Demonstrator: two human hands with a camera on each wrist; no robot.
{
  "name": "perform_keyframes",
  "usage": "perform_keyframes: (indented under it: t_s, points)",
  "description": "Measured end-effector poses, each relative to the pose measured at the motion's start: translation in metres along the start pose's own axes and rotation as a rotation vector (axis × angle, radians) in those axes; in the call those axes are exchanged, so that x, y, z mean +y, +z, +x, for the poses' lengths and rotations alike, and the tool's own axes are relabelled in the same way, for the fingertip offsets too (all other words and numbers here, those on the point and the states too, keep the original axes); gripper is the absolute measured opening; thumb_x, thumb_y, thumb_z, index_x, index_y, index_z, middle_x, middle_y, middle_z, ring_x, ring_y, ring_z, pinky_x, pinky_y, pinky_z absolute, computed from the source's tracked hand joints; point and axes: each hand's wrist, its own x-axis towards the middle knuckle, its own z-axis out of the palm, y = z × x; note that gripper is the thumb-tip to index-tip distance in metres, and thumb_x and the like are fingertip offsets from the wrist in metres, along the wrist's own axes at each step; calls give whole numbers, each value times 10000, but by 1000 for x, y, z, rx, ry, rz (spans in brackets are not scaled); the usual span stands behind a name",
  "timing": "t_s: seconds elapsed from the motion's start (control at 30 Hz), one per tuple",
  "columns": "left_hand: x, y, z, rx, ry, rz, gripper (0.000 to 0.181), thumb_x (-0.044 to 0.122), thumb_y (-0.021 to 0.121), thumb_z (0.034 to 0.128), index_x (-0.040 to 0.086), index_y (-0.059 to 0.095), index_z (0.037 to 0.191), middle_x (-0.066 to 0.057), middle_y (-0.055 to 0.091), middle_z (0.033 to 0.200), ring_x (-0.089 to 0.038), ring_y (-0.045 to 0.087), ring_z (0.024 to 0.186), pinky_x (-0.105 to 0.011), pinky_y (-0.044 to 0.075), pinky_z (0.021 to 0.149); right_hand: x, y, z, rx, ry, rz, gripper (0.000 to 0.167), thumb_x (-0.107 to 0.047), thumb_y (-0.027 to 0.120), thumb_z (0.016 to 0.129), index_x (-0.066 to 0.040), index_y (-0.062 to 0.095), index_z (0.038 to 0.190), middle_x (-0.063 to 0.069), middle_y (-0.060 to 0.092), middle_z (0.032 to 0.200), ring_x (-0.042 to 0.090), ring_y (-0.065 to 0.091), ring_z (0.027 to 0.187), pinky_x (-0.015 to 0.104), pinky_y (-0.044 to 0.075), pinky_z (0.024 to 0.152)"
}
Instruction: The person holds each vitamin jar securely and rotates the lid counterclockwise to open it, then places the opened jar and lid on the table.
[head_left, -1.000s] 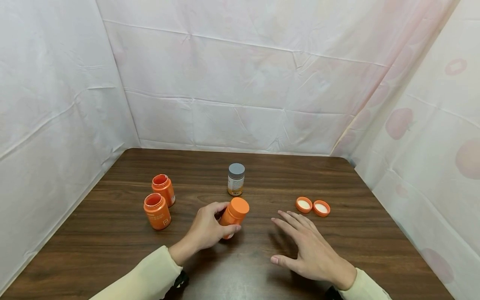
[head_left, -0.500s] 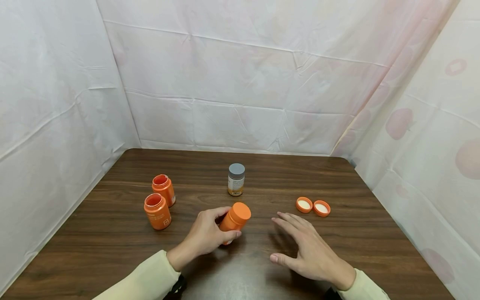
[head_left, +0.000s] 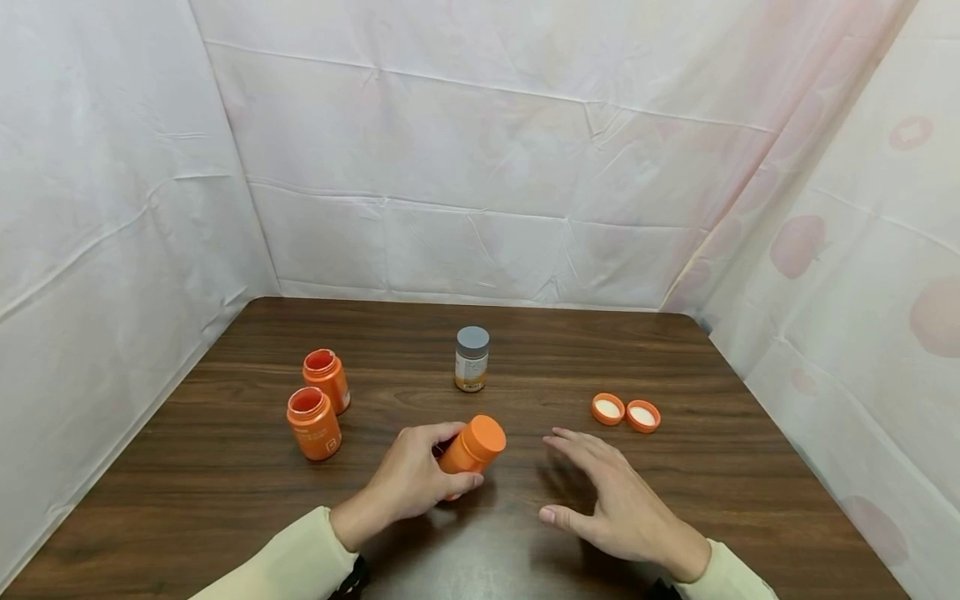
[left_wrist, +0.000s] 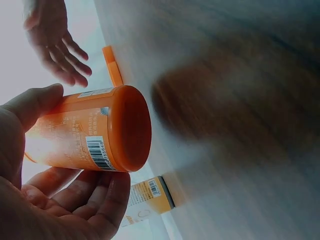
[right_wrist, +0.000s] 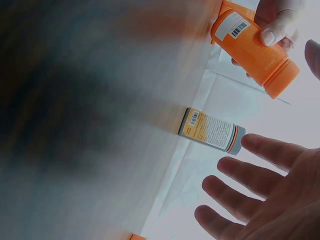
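Observation:
My left hand (head_left: pixel 411 473) grips an orange pill bottle (left_wrist: pixel 80 132) between thumb and fingers. Its orange cap (head_left: pixel 487 435) is on, and the bottle leans to the right, held just above the table. Over the table on the right, my right hand (head_left: pixel 618 504) hovers with fingers spread and holds nothing. Beyond that hand lie two orange caps (head_left: pixel 607 409) side by side, white insides up. A bottle with a grey lid (head_left: pixel 472 358) stands upright behind the held bottle.
On the left stand two uncapped orange bottles, a nearer one (head_left: pixel 315 427) and a farther one (head_left: pixel 327 382). The dark wooden table (head_left: pixel 375 333) is bounded by pale cloth curtains (head_left: pixel 465 150) at the back and sides.
My left hand has drawn the orange bottle a little toward me and slightly right, and the bottle tilts more. The right hand has barely moved.

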Motion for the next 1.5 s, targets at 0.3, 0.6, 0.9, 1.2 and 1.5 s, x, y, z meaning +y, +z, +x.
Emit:
perform_keyframes:
  t_s: [0.3,0.6,0.9,1.2,1.5]
  points:
    - [5,0,-4,-12,10,-5,502,256,935,743,212,737,1202,113,708,924,-83,636,779,-275,505,718,-4,-1,3,18,8,34,752,-545,800,842,-347,481,1493,-130,498,1498,148,488,1351,519,454,1019]
    - [7,2,-6,-4,44,47,608,308,947,724,127,723,1260,6,739,1098,-84,639,871,-313,518,770,-9,1,7,37,-2,74,718,-530,792,859,-282,512,1472,-100,538,1470,149,526,1322,498,478,1003]
    - [10,4,-9,-24,59,69,526,287,935,736,173,747,1214,102,705,984,-50,598,816,-286,490,739,-14,5,11,44,1,126,680,-516,789,869,-277,528,1450,-97,567,1435,150,542,1303,489,489,988]
    - [10,6,-9,-28,79,80,468,280,944,720,222,762,1146,142,670,923,-52,575,801,-281,478,720,-15,10,14,61,6,176,661,-517,794,864,-280,551,1431,-86,610,1381,123,570,1269,460,500,983]
    - [11,8,-9,-29,103,92,435,292,949,703,279,761,1095,169,655,902,-63,555,806,-285,458,720,-18,12,16,77,2,205,639,-496,805,861,-289,564,1416,-148,605,1344,155,608,1217,450,512,962]
